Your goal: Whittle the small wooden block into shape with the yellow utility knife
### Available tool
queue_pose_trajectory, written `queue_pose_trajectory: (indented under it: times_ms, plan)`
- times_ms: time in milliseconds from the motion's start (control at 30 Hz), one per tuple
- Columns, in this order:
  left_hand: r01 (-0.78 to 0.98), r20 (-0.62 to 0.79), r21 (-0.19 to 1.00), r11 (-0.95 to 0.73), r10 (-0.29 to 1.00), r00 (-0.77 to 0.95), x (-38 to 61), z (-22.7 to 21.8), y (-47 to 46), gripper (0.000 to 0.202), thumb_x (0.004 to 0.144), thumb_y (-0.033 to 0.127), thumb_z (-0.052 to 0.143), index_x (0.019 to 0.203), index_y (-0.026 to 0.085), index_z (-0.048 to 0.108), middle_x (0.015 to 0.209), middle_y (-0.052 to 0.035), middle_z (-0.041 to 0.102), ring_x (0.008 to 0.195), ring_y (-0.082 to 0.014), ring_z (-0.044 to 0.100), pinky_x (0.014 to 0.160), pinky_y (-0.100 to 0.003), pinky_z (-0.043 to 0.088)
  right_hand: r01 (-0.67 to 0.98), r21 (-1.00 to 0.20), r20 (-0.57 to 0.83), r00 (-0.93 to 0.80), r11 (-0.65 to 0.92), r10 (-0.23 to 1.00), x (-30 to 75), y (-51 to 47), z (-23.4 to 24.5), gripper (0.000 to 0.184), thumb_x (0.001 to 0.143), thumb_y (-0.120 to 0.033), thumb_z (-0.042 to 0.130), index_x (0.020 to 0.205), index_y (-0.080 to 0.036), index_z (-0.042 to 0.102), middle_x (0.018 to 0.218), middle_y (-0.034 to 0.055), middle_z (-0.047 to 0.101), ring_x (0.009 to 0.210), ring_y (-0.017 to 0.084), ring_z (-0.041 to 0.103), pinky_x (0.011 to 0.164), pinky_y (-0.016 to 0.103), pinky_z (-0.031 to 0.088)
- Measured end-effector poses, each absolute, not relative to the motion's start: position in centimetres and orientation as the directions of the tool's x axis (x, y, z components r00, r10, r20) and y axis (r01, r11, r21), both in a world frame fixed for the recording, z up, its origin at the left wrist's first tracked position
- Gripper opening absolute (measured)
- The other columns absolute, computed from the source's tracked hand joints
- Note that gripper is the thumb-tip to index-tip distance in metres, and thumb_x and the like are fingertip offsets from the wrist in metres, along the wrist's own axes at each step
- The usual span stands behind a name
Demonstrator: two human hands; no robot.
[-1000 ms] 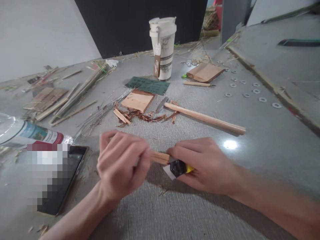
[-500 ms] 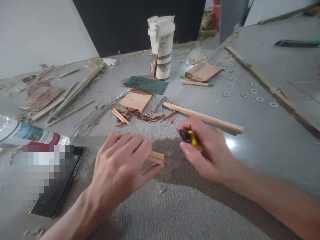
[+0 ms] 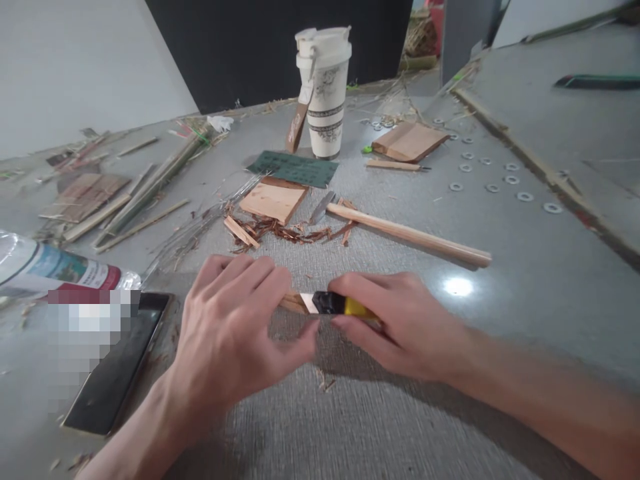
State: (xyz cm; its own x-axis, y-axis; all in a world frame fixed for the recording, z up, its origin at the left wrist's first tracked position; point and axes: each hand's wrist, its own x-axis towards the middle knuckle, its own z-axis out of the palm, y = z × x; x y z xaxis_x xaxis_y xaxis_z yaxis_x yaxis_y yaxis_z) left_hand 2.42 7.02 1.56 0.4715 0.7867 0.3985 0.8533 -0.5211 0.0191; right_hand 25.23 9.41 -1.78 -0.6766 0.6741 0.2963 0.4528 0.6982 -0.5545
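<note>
My left hand is closed around a small wooden stick, and only the stick's right end shows past the fingers. In my right hand is a yellow and black utility knife, gripped between thumb and fingers. Its bare blade lies against the end of the stick, close to my left thumb. Just beyond my hands sit brown wood shavings, a flat square wood block and a chisel-like tool with a long wooden handle.
A white lidded cup stands at the back, near a green sheet. On the left lie a plastic bottle, a phone and bamboo strips. Several metal washers and another wood block are at right.
My right hand has moved left, bringing the knife blade onto the stick's end. My left hand has shifted slightly left and up. The cup's brown strap has swung outward.
</note>
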Motion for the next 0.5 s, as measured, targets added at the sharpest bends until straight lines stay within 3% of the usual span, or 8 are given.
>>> queue_pose_trajectory:
  times_ms: [200, 500]
  plan:
    - [0.845, 0.442, 0.039, -0.533, 0.768, 0.464, 2.5, 1.5, 7.1, 0.044, 0.082, 0.064, 0.066, 0.073, 0.024, 0.048, 0.068, -0.0004, 0.053, 0.069, -0.0232, 0.053, 0.071, -0.043, 0.038, 0.436, -0.556, 0.276, -0.706, 0.707, 0.652, 25.0, 8.8, -1.7, 0.013, 0.098, -0.033, 0.045, 0.095, -0.021, 0.049, 0.075, -0.004, 0.054, 0.06, 0.012, 0.044, 0.055, 0.03, 0.027]
    - [0.863, 0.48, 0.02, -0.504, 0.762, 0.435, 2.4, 0.6, 7.1, 0.044, 0.088, 0.063, 0.061, 0.072, 0.024, 0.047, 0.065, 0.0002, 0.053, 0.068, -0.0226, 0.051, 0.072, -0.042, 0.036, 0.439, -0.528, 0.285, -0.714, 0.727, 0.639, 24.9, 8.8, -1.6, 0.011, 0.1, -0.029, 0.043, 0.097, -0.02, 0.048, 0.074, -0.0043, 0.053, 0.059, 0.012, 0.046, 0.054, 0.03, 0.027]
